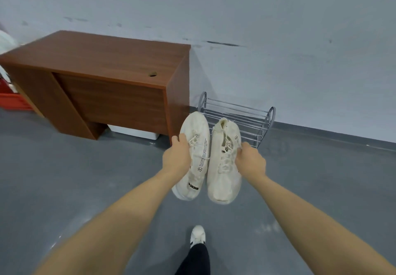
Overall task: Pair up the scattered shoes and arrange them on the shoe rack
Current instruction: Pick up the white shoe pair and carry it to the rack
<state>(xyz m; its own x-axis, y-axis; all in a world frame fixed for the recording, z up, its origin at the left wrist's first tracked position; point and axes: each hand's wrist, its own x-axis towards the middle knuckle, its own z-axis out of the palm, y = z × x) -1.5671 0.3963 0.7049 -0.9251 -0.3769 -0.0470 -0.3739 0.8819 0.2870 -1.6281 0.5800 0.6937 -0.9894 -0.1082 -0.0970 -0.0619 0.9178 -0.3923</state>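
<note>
Two cream-white sneakers are held up in the air side by side, above the grey floor (64, 178) and in front of the shoe rack (246, 120). The left sneaker (194, 161) is gripped by the left hand (176, 159), whose fingers are curled round its outer edge at the lacing. The right sneaker (224, 167) is held by the right hand (250, 161), with the fingers closed on its outer side near the laces. The uppers of both shoes are turned towards the camera. On the left sneaker, black print is seen along the side and near the lower end. The two shoes are just beside each other, nearly touching along their inner edges.

The shoe rack is a low chrome-wire frame with several rails, set on the floor against the pale wall (278, 39); its near-left part is hidden by the held shoes, and no shoes are seen on the visible rails. Just left of the rack a brown wooden desk (102, 75) is placed, with a white box (137, 133) under it. At the left edge of the view, part of a red crate (12, 101) is seen. At the bottom, the person's own foot in a white shoe (198, 235) is planted on the floor.
</note>
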